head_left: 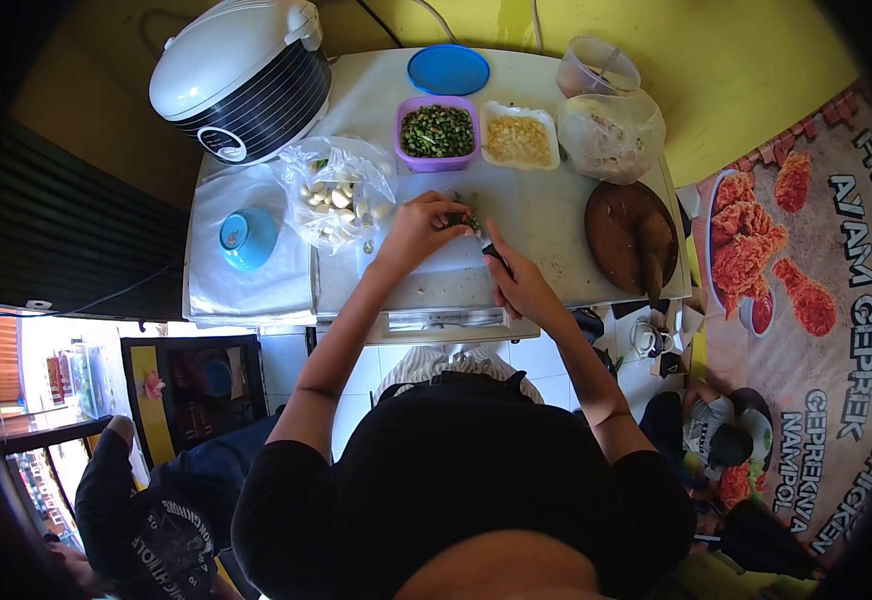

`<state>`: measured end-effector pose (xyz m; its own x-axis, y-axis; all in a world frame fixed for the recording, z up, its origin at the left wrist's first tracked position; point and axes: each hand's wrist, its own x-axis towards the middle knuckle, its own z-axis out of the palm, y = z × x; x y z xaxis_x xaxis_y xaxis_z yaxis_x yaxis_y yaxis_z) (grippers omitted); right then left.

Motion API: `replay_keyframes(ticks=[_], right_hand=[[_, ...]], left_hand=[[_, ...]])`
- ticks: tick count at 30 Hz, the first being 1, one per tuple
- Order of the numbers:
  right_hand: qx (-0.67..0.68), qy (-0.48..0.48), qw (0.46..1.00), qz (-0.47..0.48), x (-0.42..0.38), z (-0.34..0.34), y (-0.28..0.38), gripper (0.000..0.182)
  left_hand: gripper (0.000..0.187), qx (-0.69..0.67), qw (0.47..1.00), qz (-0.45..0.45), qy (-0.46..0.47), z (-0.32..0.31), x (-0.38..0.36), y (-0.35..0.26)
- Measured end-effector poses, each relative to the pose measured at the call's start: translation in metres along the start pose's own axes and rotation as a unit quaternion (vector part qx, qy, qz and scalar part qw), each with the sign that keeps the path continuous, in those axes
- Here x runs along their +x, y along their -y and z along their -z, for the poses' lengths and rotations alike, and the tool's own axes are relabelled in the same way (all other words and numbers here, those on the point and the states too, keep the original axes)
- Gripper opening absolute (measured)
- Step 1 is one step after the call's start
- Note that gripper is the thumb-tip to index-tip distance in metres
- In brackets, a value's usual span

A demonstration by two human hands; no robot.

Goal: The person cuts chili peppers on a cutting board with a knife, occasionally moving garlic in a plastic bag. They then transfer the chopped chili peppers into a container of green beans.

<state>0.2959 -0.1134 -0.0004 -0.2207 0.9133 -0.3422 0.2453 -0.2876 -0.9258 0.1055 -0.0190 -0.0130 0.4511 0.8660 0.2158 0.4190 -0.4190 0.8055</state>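
Observation:
My left hand (419,232) is closed over a small bunch of dark green vegetable pieces (464,222), its fingertips pressing them down on the white work surface. In my right hand (528,287) is a knife (497,258) with a black handle, its blade up against the greens and mostly hidden. Just beyond my hands stands a purple tub (437,163) full of chopped green pieces. Beside it is a white tray (520,164) of finely chopped pale bits, which look like garlic. A clear plastic bag (301,165) with peeled garlic cloves (336,196) lies left of my left hand.
A rice cooker (241,80) and a blue bowl (246,240) stand on the left. At the back are a blue lid (448,70) and a clear tub (581,75). On the right are a filled plastic bag (611,140) and a stone mortar (611,240) with pestle (653,250). Other people sit nearby.

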Motion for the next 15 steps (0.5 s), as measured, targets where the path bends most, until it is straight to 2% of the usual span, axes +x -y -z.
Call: replay_keyframes(ticks=[8,15], right_hand=[[0.003,-0.002,1.000,0.011,0.0016,0.0005,-0.0026,0.052],[-0.007,0.000,1.000,0.018,0.0009,-0.0003,0.0021,0.051]], left_hand=[[0.024,-0.020,0.999,-0.026,-0.020,-0.0055,-0.0052,0.0062],[0.026,-0.046,0.999,-0.007,-0.027,-0.0043,-0.0085,0.0086]])
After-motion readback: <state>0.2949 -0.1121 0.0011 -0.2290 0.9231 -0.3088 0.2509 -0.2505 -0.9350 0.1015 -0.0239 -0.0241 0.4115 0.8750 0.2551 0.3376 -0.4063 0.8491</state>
